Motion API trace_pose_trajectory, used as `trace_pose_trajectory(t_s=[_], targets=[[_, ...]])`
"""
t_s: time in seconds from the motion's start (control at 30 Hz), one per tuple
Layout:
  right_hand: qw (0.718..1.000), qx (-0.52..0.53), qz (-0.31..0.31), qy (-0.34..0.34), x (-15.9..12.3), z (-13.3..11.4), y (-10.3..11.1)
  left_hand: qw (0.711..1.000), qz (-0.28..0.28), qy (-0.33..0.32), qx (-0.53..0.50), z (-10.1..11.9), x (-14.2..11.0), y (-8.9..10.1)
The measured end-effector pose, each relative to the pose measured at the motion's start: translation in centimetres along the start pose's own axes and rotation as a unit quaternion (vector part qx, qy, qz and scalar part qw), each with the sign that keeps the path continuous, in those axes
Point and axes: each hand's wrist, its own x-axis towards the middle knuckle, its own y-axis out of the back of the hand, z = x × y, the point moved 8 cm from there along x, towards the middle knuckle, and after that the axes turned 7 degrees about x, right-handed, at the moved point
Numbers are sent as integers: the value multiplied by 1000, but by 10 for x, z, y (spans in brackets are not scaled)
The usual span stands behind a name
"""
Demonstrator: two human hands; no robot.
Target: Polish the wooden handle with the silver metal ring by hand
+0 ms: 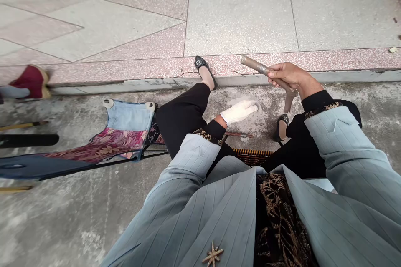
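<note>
My right hand [285, 76] is bare and closed around a brownish stick-like tool [255, 64] with wire wound around its middle. One end points up and left; the other bends downward beyond my fingers. My left hand [237, 112], in a white knitted glove, is closed over the ground between my feet. A pale, rounded edge [258, 107] shows at its fingertips; I cannot make out what it belongs to. Just below the glove is a thin reddish-brown rod [239, 134], partly hidden by my sleeve. Pale powdery marks lie on the concrete around there.
I sit on a woven seat [253, 156]. A folding chair [119, 133] with floral fabric stands at my left, near another person's red shoe [31, 81]. Ahead runs a low tiled step [156, 66]; my left foot rests on its edge.
</note>
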Motion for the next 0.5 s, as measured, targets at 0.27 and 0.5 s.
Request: trace_pose_trajectory(t_s=[0.27,0.5], targets=[[933,-356,15,-43,15,19,-9,996,-18,-7,-86,8,-4,2],[862,-461,-179,-108,9,49,-41,997,31,44,-52,-11,-3,13]])
